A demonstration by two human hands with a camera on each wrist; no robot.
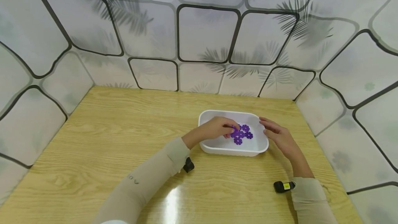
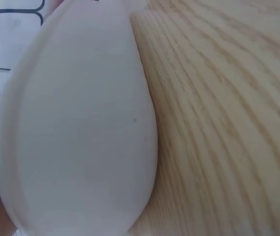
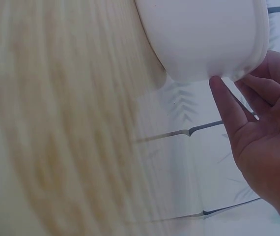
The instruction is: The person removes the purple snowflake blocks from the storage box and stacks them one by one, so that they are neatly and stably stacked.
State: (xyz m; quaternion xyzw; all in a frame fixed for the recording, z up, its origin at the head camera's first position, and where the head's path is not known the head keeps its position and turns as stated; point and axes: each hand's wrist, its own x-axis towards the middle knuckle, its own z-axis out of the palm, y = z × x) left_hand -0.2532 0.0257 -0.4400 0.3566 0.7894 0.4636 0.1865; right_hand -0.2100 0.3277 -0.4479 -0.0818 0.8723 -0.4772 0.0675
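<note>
A white plastic basin stands on the wooden table. Several purple snowflake discs lie on its floor, bunched right of the middle. My left hand reaches over the near-left rim, its bent fingers and thumb about a purple disc at the pile; the fingertips partly cover it. At the right end, my right hand touches the basin's rim with fairly straight fingers. In the right wrist view, the thumb rests against the basin's outer wall. The left wrist view shows mostly the basin's outside, hiding the fingertips.
The wood-grained table extends left and in front of the basin. Patterned fabric walls rise behind and on both sides. Black wrist devices sit near each cuff.
</note>
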